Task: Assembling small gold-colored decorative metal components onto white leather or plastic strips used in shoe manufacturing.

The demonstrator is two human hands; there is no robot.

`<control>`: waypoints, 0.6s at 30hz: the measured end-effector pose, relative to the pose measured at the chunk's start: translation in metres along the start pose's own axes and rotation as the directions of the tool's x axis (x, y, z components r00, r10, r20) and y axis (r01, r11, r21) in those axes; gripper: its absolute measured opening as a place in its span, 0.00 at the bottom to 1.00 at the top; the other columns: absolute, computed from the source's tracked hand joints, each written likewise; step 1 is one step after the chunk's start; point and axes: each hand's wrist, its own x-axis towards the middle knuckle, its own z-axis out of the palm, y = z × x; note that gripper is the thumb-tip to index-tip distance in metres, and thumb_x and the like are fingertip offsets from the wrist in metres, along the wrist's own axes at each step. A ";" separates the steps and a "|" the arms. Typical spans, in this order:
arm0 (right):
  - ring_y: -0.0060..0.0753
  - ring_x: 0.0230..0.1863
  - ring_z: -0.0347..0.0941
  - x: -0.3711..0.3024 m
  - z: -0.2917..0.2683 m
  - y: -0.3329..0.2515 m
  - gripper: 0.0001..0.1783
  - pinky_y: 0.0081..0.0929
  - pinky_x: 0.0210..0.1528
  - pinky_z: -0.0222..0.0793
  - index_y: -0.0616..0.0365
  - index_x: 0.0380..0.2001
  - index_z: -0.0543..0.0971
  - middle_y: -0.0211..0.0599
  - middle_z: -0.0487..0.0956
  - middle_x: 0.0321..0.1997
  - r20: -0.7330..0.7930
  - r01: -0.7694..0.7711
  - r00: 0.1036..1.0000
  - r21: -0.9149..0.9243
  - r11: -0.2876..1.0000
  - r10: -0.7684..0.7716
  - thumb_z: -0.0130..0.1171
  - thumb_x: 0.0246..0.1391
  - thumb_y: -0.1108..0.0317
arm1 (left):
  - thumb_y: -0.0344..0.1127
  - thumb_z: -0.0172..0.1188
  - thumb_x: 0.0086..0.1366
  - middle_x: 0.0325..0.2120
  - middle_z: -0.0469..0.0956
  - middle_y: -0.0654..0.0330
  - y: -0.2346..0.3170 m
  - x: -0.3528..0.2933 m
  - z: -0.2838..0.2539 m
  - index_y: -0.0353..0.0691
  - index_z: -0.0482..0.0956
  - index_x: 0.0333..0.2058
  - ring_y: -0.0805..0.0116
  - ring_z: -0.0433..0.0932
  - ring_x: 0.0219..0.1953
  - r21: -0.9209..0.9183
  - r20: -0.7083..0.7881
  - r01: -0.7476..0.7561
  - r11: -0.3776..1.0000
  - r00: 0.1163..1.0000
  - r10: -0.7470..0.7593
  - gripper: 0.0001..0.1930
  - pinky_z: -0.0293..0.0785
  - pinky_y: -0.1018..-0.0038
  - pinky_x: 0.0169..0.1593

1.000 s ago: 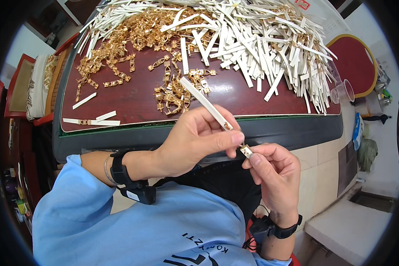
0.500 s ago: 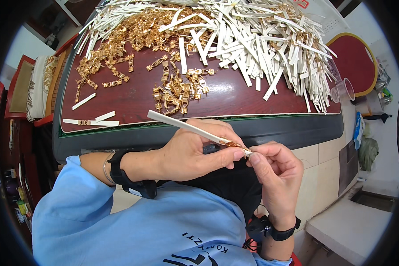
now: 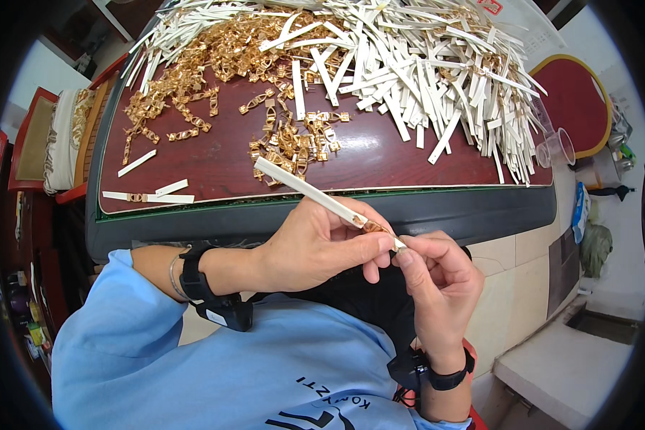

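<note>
My left hand (image 3: 314,247) is closed around a long white strap (image 3: 301,188) with a gold metal link (image 3: 372,226) at its lower end. The strap slants up and left past the table's near edge. On the link's other side, a short white end (image 3: 398,245) shows between my two hands. My right hand (image 3: 441,279) pinches that end between thumb and forefinger, its other fingers curled. Fingers hide part of the join. Just beyond lies a small heap of gold links (image 3: 294,140) on the dark red tabletop (image 3: 222,161).
Farther back spreads a big pile of gold links (image 3: 244,46). White straps (image 3: 437,86) heap up at the right. At the left lie a few loose pieces, one a strap with a link (image 3: 136,198). Clear plastic cups (image 3: 556,148) and a red-backed chair (image 3: 572,104) stand right.
The strap's upper end has shifted right and tilted more steeply. My right hand has moved slightly left, and more of the short white end shows.
</note>
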 end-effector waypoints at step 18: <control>0.22 0.34 0.79 -0.003 0.014 0.000 0.08 0.15 0.34 0.73 0.69 0.35 0.77 0.38 0.79 0.34 -0.068 0.150 0.986 -0.053 0.987 -0.153 0.60 0.51 0.86 | 0.23 0.55 0.66 0.31 0.78 0.56 0.001 -0.007 0.006 0.28 0.79 0.38 0.75 0.79 0.28 0.172 0.011 -0.151 0.974 0.988 0.151 0.06 0.75 0.80 0.32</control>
